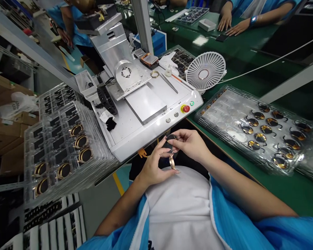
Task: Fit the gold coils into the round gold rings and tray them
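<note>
In front of my chest, both hands are close together at the machine's front edge. My left hand (152,166) is closed, with a gold watch-case-like ring (172,162) held between its thumb and fingers. Fingertips of my right hand (194,146) pinch a round black disc (172,138), just above the ring. My left index finger also reaches that disc. Fingers partly cover both pieces, so I cannot tell whether they are joined.
A white press-like machine (120,133) carries tweezers (169,82), another gold ring (154,74) and a red button (186,109). Stacked clear trays (99,147) stand left; a tray of round parts (224,121) lies right, near a white fan (206,71). A co-worker's hands (225,21) rest opposite.
</note>
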The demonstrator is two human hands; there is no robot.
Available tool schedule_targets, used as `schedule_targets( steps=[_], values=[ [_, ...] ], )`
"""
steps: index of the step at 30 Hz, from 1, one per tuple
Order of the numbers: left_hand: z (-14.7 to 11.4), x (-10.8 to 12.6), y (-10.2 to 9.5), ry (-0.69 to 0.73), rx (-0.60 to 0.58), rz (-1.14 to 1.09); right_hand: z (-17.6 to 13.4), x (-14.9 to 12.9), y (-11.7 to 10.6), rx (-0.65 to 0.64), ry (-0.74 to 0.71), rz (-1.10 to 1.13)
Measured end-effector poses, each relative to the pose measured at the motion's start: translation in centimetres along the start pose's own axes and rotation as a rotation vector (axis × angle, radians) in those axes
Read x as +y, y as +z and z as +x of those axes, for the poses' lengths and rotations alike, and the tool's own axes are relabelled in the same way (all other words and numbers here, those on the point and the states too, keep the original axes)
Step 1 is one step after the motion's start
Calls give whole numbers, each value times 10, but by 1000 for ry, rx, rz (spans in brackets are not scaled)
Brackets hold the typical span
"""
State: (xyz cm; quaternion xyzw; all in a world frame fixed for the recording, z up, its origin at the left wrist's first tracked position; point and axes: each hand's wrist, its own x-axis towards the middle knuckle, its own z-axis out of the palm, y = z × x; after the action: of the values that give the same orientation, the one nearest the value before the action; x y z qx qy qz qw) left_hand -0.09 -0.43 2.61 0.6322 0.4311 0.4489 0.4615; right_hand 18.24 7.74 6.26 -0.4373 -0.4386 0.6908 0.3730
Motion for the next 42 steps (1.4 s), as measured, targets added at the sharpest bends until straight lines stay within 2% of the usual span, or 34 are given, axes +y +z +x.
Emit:
schedule_targets(
  steps=[3,8,12,18,22,26,33,42],
  values=[
    [-1,1,-3,-2,2,95,0,-2,-2,-18,4,-42],
    [0,-1,-10,19,-78,257,-3,-3,-4,-81,66,-2],
    [1,-2,-13,18,-140,183,-5,0,-6,-53,84,54],
    [2,1,-7,22,54,-333,-11,0,-13,-18,43,94],
    [5,5,-5,36,193,-523,-15,-4,-15,-3,31,74],
    [6,8,-3,32,257,-596,-21,-6,-14,-2,29,95],
    [5,14,-1,85,244,-580,-28,-5,-17,-26,41,142],
    [5,20,1,113,241,-527,-32,-6,-19,-93,130,148]
  ],
)
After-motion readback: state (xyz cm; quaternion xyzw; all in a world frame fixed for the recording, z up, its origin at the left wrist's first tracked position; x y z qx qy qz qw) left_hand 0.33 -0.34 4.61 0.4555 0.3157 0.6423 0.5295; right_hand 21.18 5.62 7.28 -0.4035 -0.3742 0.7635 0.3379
